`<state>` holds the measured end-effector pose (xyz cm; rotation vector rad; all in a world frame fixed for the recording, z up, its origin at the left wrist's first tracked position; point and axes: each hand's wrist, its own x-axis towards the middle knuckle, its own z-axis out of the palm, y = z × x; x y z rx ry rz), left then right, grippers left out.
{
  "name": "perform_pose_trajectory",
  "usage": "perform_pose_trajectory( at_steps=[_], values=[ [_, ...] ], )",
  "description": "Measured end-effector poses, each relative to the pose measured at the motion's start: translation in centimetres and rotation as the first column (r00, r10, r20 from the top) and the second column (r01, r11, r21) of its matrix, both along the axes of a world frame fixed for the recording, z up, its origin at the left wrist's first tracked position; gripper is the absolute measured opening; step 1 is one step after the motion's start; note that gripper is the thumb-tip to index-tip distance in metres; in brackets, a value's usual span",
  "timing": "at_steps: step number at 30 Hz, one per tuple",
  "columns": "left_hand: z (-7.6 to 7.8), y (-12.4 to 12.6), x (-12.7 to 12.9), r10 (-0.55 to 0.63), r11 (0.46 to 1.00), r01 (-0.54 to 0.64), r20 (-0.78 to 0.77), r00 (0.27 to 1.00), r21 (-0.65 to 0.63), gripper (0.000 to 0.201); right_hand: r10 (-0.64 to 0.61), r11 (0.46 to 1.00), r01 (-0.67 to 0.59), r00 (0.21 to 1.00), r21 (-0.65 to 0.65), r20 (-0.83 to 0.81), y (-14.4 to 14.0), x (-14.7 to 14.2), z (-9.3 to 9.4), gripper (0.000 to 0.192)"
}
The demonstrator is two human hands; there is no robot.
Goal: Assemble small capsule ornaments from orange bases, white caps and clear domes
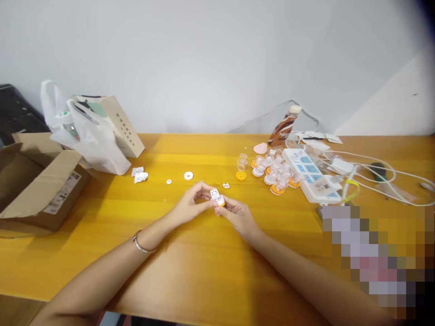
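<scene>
Together above table [204,271], left hand [192,201], right hand [238,215], fingers pinching small white-orange part [216,197]

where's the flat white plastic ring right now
In the head view, the flat white plastic ring lies on the yellow wooden table, just beyond the left hand, between the crumpled foil scraps and the small orange cap.

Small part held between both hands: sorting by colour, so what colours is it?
White top with an orange base, seen in the head view.
</scene>
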<state>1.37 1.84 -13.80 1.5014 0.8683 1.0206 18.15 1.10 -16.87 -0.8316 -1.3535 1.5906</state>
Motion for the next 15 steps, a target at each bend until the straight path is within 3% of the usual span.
perform_pose_trajectory(
  at_steps=[6, 10, 15],
  values=[
    [-0.18, 0.12, 0.17, 0.006, 1.0, -0.007, 0.028, 1.0, 0.025, 0.034, -0.088, 0.993, 0.081, 0.992, -0.084, -0.092, -0.22, -0.42, -0.36, 0.042],
    [-0.1, -0.03, 0.27, 0.019, 1.0, -0.02, 0.053, 0.998, 0.011, 0.042, -0.126, 0.989, 0.118, 0.987, -0.087, -0.095, -0.37, -0.41, -0.36, 0.029],
    [-0.2, -0.19, 0.05, 0.015, 0.999, -0.016, 0.015, 1.0, 0.037, 0.038, -0.107, 0.989, 0.095, 0.989, -0.11, -0.101, -0.29, -0.4, -0.42, 0.023]
  ],
)
